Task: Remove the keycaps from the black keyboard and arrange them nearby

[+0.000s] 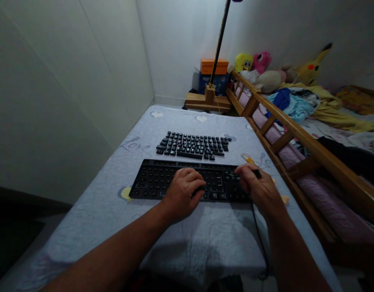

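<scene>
One keyboard (156,178), long axis left to right! Left hand (185,188) curls over its middle, right hand (260,186), apart, over its right end, both grips impossible to tell

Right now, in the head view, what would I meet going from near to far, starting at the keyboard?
Black keyboard with its keycaps off in most places → loose black keycaps → white heart print → wooden stand foot → orange box.
</scene>
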Demonstrator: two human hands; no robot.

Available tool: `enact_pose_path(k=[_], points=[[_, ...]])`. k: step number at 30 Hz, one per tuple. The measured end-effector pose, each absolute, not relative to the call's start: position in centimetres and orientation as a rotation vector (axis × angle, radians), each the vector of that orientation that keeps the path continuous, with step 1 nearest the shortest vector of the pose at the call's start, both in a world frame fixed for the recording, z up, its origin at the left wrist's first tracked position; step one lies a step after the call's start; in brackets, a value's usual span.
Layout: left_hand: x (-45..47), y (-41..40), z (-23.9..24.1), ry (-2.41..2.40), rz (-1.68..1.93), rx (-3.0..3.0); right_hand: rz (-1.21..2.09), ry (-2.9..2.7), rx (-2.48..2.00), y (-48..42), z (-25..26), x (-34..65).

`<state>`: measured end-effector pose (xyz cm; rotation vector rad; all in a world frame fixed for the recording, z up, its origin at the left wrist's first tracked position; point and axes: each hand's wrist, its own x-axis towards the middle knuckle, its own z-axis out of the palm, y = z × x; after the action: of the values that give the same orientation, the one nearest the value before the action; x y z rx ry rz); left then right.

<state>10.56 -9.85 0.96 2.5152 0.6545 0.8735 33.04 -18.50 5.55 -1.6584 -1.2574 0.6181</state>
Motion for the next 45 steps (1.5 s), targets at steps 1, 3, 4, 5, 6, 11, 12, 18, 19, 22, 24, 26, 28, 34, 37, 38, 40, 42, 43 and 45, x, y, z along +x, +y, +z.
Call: enact_pose_path(k=[1, 3, 4, 5, 6, 11, 12, 18, 19, 22, 24, 26, 28, 34, 37, 38, 40, 42, 43, 45], points=[[10.6, -9.9, 0.9, 0.634, 0.852, 2.522, 0.651, -1.279, -1.665, -19.1, 5.2, 32.8], [10.6, -10.0, 0.9, 0.596, 0.818, 2.532, 0.692, -1.310, -1.666, -20.1, 4.5, 32.2], [10.7, -10.0, 0.9, 0.580, 0.804, 2.534, 0.705, -1.313, -1.659, -20.5, 4.2, 32.0], [10.6, -10.0, 1.0, 0.566, 0.791, 2.537, 0.719, -1.312, -1.650, -20.8, 4.0, 31.7], [10.6, -10.0, 1.0, 0.549, 0.775, 2.540, 0.735, -1.309, -1.641, -21.1, 3.8, 31.5], [10.6, -10.1, 1.0, 0.504, 0.710, 2.570, 0.756, -1.330, -1.623, -21.7, 3.2, 30.3], [10.5, -10.1, 1.0, 0.504, 0.705, 2.574, 0.732, -1.353, -1.614, -21.7, 3.2, 30.1], [10.5, -10.0, 0.8, 0.499, 0.710, 2.595, 0.575, -1.488, -1.558, -21.1, 2.9, 28.7], [10.5, -10.0, 0.8, 0.497, 0.710, 2.599, 0.549, -1.491, -1.568, -21.0, 2.8, 28.5], [10.6, -10.0, 0.9, 0.492, 0.708, 2.608, 0.468, -1.517, -1.582, -20.9, 2.5, 28.1], [10.6, -10.0, 0.9, 0.500, 0.706, 2.610, 0.415, -1.550, -1.586, -20.9, 2.4, 27.9], [10.6, -10.0, 1.0, 0.508, 0.697, 2.610, 0.359, -1.587, -1.590, -20.9, 2.3, 27.7], [10.6, -10.0, 1.0, 0.510, 0.687, 2.611, 0.317, -1.628, -1.585, -20.9, 2.2, 27.5], [10.6, -10.0, 0.9, 0.508, 0.682, 2.620, 0.249, -1.720, -1.574, -21.0, 1.9, 27.2], [10.6, -10.0, 0.9, 0.510, 0.687, 2.621, 0.214, -1.703, -1.579, -21.1, 1.7, 27.3], [10.6, -10.0, 0.9, 0.510, 0.689, 2.622, 0.205, -1.684, -1.590, -21.1, 1.7, 27.4], [10.6, -10.0, 0.9, 0.506, 0.691, 2.624, 0.198, -1.647, -1.615, -21.1, 1.7, 27.6], [10.7, -10.0, 0.9, 0.501, 0.689, 2.627, 0.202, -1.632, -1.630, -21.1, 1.8, 27.9], [10.7, -10.0, 0.9, 0.500, 0.687, 2.628, 0.212, -1.636, -1.631, -21.0, 1.9, 28.1], [10.7, -10.0, 1.0, 0.497, 0.685, 2.632, 0.237, -1.652, -1.630, -20.7, 2.2, 28.3]])
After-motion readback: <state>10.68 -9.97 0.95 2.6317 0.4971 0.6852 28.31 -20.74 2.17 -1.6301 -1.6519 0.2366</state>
